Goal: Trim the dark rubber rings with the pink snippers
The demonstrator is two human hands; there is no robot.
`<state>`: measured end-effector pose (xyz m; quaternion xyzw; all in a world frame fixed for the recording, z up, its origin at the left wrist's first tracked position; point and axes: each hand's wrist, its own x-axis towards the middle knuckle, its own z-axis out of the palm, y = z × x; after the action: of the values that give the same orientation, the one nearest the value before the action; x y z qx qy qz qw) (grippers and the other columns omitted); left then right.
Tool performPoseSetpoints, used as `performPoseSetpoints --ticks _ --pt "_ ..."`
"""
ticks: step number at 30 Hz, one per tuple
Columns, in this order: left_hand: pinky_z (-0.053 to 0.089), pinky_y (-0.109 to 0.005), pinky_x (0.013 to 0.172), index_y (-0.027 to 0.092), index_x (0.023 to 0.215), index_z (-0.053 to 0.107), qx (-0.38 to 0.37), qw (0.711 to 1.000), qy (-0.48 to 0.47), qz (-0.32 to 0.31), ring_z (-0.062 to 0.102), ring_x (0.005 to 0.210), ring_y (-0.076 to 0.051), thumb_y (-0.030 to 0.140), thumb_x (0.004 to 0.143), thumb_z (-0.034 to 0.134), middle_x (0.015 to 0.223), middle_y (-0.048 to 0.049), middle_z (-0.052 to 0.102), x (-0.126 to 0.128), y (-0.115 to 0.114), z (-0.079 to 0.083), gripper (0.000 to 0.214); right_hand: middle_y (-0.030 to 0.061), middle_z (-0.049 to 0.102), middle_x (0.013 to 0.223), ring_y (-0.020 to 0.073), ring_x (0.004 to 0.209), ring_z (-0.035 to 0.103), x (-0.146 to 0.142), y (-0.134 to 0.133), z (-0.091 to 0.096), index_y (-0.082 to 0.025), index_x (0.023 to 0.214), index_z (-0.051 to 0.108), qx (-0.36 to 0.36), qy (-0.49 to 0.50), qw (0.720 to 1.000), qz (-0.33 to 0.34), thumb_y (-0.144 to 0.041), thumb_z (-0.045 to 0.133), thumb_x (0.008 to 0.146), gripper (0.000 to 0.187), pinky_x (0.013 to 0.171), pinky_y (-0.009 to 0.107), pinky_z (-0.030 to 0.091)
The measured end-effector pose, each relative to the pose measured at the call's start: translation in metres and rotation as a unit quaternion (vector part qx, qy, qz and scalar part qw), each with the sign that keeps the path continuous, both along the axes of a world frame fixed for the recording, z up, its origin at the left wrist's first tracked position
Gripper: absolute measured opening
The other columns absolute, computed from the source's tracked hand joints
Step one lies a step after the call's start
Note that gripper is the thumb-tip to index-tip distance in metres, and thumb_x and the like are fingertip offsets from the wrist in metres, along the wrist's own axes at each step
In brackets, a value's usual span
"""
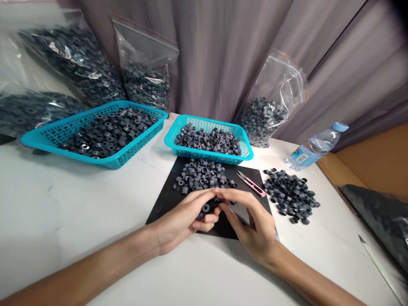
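Several small dark grey ring-shaped pieces [206,208] lie cupped in my left hand [188,214], whose fingers curl round them. My right hand [250,221] meets it from the right, thumb and fingertips pinched together at the left fingertips; whatever they grip is hidden. Both hands are over a black mat [172,202]. Just beyond them is a heap of grey cylindrical pieces [202,175] on the mat. Pink thread snips [251,183] rest at the mat's right side, blades pointing away to the left.
Two blue baskets, one at left [114,161] and one behind the mat [207,157], hold grey pieces. Another pile [290,195] lies right of the mat, near a water bottle [314,148]. Filled clear bags [148,72] line the curtain. A pale pointed strip [379,265] lies at right.
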<state>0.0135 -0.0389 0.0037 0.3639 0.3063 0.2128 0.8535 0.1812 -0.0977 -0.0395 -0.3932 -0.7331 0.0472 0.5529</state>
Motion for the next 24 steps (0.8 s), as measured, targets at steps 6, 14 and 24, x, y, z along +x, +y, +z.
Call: performPoseSetpoints --ticks 6,14,24 --pt "0.019 -0.014 0.045 0.013 0.088 0.062 -0.018 1.0 0.0 0.018 0.038 0.056 -0.002 0.029 0.095 0.056 0.077 0.0009 0.048 0.001 0.001 0.004 0.019 0.0093 0.069 0.114 0.0218 0.107 0.067 -0.001 -0.002 0.003 -0.02 0.125 0.056 0.012 0.011 1.0 -0.024 0.001 0.063 0.086 0.045 0.09 0.039 0.059" --pt "0.02 -0.013 0.043 0.011 0.08 0.057 -0.051 0.999 0.002 -0.002 0.034 0.051 -0.001 0.034 0.096 0.053 0.073 0.0023 0.045 -0.001 0.005 0.008 0.028 0.0052 0.059 0.092 0.0194 0.08 0.059 0.016 0.007 0.018 -0.02 0.102 0.054 -0.115 -0.09 0.962 -0.231 -0.029 0.063 0.089 0.018 0.068 0.034 0.051" --pt "0.015 -0.012 0.041 0.012 0.075 0.055 -0.08 0.997 -0.009 -0.005 0.029 0.049 -0.001 0.033 0.094 0.054 0.067 0.0039 0.041 -0.002 0.006 0.004 0.028 0.0077 0.059 0.086 0.0247 0.079 0.06 0.016 0.004 -0.004 -0.019 0.099 0.053 -0.112 -0.321 0.902 -0.267 -0.028 0.051 0.095 0.01 0.073 0.039 0.045"
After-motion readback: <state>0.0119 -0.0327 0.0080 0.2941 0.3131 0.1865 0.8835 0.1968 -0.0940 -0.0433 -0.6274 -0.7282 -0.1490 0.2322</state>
